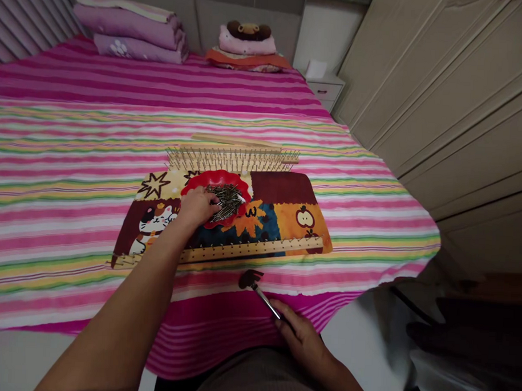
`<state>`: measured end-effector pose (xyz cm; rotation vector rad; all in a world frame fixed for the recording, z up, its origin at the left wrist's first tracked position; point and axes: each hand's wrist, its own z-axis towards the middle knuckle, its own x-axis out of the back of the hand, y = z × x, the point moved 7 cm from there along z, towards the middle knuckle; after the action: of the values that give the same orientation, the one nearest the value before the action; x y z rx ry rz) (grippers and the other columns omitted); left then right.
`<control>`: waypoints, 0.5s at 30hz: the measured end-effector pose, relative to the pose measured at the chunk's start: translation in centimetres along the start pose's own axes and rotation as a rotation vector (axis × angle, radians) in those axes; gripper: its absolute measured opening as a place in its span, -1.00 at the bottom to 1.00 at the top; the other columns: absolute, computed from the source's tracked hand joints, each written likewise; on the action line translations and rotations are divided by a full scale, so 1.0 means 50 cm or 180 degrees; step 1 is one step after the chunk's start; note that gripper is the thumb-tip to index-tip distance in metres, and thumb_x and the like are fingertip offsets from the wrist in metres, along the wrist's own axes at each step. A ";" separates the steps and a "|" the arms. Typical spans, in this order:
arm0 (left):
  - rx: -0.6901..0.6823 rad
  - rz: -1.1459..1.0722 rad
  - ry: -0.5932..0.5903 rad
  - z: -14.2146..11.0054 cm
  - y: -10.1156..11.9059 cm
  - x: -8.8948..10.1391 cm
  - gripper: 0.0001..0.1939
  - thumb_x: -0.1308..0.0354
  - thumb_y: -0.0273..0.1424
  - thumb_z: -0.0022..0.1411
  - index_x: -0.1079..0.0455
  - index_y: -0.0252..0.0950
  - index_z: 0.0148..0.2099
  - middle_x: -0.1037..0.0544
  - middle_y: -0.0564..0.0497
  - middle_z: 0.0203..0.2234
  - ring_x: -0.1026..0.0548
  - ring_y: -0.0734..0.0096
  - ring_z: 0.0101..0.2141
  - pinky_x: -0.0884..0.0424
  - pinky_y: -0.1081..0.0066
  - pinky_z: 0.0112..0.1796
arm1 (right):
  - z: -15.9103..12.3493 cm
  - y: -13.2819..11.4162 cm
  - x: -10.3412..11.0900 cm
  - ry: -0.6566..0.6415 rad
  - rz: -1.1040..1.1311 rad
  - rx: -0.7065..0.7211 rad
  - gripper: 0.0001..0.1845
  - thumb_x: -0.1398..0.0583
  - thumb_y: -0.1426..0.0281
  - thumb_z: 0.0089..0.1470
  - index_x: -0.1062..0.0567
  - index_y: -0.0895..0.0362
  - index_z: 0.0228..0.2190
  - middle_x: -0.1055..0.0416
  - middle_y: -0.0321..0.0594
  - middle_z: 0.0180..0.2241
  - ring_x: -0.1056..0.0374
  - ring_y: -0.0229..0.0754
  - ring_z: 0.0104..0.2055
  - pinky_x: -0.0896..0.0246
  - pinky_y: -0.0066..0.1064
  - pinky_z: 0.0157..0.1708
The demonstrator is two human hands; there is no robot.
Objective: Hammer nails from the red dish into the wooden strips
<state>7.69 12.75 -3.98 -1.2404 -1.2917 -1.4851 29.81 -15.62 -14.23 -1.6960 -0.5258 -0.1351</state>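
My left hand [199, 206] reaches into a red scalloped bowl [219, 176] of loose nails [227, 201]. Its fingers are curled and pressed together at the nails; what they pinch is hidden. In front of me my right hand [298, 332] grips a claw hammer [263, 298] by its handle, with the dark head over the near part of the bed cover. A wooden strip [250, 247] with nails standing in rows lies along the near edge of a printed mat [282, 187], partly behind my left forearm. The bowl rests on the same mat.
Beyond the mat lie nail-studded wooden strips [232, 158] with points up, and a bare strip [237, 141]. A striped cover [363, 205] drapes the bed. Folded blankets [133, 34] and pillows [248, 44] sit at the far end. A wardrobe [440, 93] stands right.
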 end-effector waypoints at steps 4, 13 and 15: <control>-0.0129 -0.0659 -0.0134 -0.002 0.002 -0.002 -0.89 -0.22 -0.33 -0.04 -0.55 -0.16 -0.40 -0.51 -0.01 -0.35 -0.44 0.31 -0.29 -0.34 0.35 -0.21 | 0.002 0.004 -0.001 -0.0002 0.0000 -0.0015 -0.55 -0.05 0.25 0.24 -0.38 0.03 0.12 -0.39 -0.15 0.09 -0.31 -0.10 0.13 -0.22 -0.24 0.11; 0.0719 -0.3023 -0.0393 -0.044 -0.037 0.026 -0.70 -0.38 -0.22 -0.28 -0.53 -0.25 -0.43 -0.56 0.05 -0.52 -0.44 0.43 -0.45 -0.38 0.39 -0.31 | 0.001 0.002 -0.002 -0.0018 0.0026 0.0011 -0.55 -0.02 0.27 0.24 -0.37 0.06 0.12 -0.41 -0.14 0.07 -0.33 -0.11 0.11 -0.26 -0.27 0.08; 0.0877 -0.3336 -0.0355 -0.053 -0.042 0.034 -0.65 -0.42 -0.24 -0.36 -0.53 -0.27 -0.44 -0.57 0.04 -0.52 -0.45 0.42 -0.43 -0.39 0.38 -0.30 | 0.001 -0.001 -0.002 0.0015 0.0017 0.0066 -0.55 -0.03 0.26 0.24 -0.37 0.05 0.12 -0.41 -0.15 0.07 -0.34 -0.11 0.10 -0.25 -0.26 0.08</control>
<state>4.88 10.56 -2.76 -0.4289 -2.3212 -1.8085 29.69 -15.58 -14.22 -1.6764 -0.5174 -0.1293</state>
